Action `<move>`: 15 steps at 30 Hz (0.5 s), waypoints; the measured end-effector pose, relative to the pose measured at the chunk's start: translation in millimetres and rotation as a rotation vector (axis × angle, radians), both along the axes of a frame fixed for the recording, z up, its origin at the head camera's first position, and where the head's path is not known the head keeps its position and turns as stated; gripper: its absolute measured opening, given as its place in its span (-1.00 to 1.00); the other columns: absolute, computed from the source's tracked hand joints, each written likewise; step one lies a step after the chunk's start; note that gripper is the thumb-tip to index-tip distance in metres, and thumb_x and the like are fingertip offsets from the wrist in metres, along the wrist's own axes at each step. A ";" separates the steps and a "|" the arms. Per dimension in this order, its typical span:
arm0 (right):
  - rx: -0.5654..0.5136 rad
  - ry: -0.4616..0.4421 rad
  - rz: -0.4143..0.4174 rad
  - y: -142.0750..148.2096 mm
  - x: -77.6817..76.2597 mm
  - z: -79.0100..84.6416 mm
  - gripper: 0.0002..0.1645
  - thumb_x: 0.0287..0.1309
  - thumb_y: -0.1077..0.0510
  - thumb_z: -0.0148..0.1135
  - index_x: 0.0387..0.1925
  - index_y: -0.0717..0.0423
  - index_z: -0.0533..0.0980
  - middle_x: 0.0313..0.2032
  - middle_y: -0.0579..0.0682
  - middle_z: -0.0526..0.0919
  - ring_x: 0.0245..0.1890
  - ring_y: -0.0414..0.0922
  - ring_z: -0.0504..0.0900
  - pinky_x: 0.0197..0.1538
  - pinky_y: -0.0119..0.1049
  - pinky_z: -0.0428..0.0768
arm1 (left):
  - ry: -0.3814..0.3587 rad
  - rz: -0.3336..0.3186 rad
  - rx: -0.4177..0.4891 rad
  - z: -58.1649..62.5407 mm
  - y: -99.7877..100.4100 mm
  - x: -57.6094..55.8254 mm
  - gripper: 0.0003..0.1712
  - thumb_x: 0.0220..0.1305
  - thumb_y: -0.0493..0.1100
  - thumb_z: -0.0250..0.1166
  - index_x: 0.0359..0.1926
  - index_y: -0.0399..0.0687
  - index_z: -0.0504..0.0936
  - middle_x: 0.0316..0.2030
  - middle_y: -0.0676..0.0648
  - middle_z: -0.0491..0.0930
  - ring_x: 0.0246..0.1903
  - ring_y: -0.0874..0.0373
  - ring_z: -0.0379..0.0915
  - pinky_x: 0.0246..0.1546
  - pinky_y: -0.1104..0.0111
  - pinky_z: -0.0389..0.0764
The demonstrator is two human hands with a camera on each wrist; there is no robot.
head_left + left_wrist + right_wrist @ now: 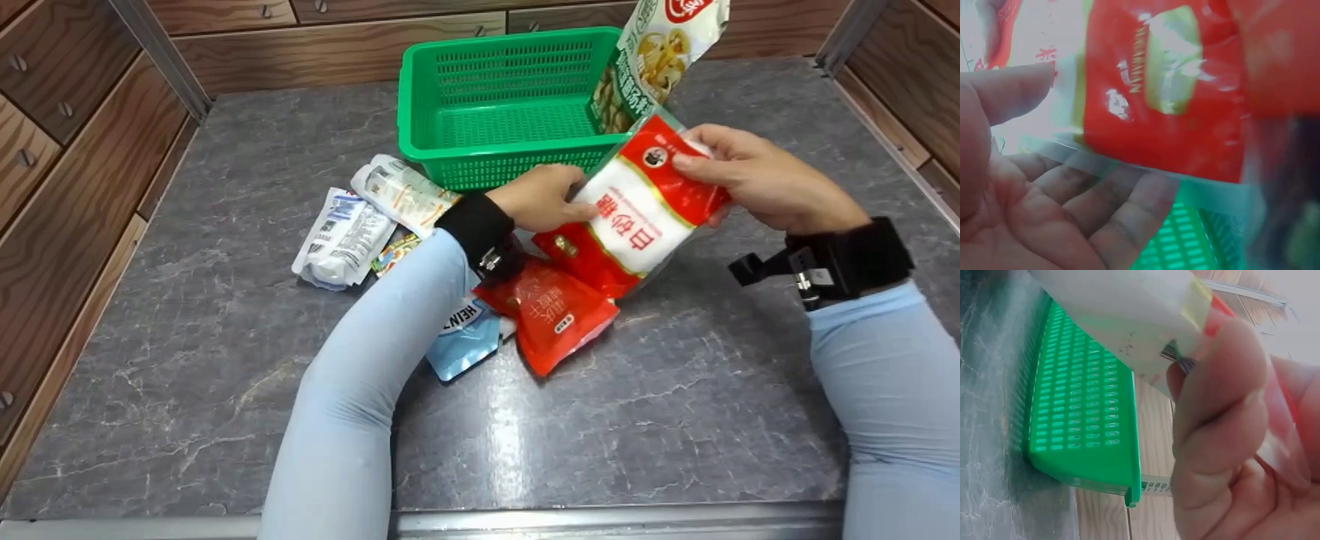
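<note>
A red and white bag of white sugar (pixel 630 214) is held tilted between both hands, in front of the basket. My right hand (pixel 772 176) grips its upper right end, thumb on the printed face and fingers curled behind. At the bag's left edge my left hand (pixel 544 199) pinches it, with the thumb (pixel 1016 93) over the front and the fingers (pixel 1123 211) behind the clear film. Below the sugar lies a red snack pouch (pixel 559 311), partly covered by it. The right wrist view shows the bag's pale back with a barcode (pixel 1178 354).
Behind the hands stands a green basket (pixel 517 157), with a tall green and white food pouch (pixel 660 56) leaning in its right end. On the left lie two white pouches (pixel 345 240), a colourful packet (pixel 394 253) and a blue Heinz pouch (pixel 465 345). Wooden drawer fronts border the table.
</note>
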State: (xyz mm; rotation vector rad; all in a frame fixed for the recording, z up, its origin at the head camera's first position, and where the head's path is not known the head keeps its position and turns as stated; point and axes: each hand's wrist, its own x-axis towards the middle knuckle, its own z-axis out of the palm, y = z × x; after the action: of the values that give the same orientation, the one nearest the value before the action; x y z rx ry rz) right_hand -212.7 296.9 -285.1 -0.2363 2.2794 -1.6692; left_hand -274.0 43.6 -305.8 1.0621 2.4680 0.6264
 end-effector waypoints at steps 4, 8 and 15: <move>-0.048 0.045 -0.003 2.1 0.2 -0.1 -0.61 0.27 0.03 0.02 -0.02 0.23 0.26 -0.37 0.10 0.59 -0.57 -0.07 0.62 -0.69 -0.28 0.53 | 0.003 0.001 0.042 -3.0 -2.4 -1.8 -0.65 0.27 0.03 0.12 -0.07 -0.13 0.45 -0.18 -0.04 0.50 -0.23 0.23 0.39 -0.21 0.46 0.45; -0.054 0.078 0.002 2.6 1.6 1.5 -0.59 0.28 0.05 0.00 0.02 0.23 0.25 -0.31 0.15 0.58 -0.50 -0.05 0.63 -0.66 -0.28 0.55 | -0.036 0.026 0.137 -3.6 -5.3 -2.3 -0.67 0.26 0.00 0.14 -0.09 -0.12 0.46 -0.21 -0.03 0.51 -0.24 0.22 0.40 -0.23 0.48 0.45; -0.081 0.111 0.005 2.5 4.3 4.9 -0.57 0.29 0.06 -0.01 0.06 0.25 0.23 -0.22 0.22 0.54 -0.42 -0.01 0.63 -0.61 -0.25 0.56 | -0.059 0.061 0.300 -2.8 -12.1 -1.9 -0.72 0.24 -0.01 0.16 -0.17 -0.11 0.48 -0.28 -0.03 0.53 -0.30 0.22 0.43 -0.30 0.48 0.48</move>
State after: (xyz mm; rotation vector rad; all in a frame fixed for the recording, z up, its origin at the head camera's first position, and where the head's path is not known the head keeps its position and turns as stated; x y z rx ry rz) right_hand -208.4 299.4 -280.2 -0.3614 2.2899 -1.7894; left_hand -275.9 31.5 -308.6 1.0587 2.4126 1.0578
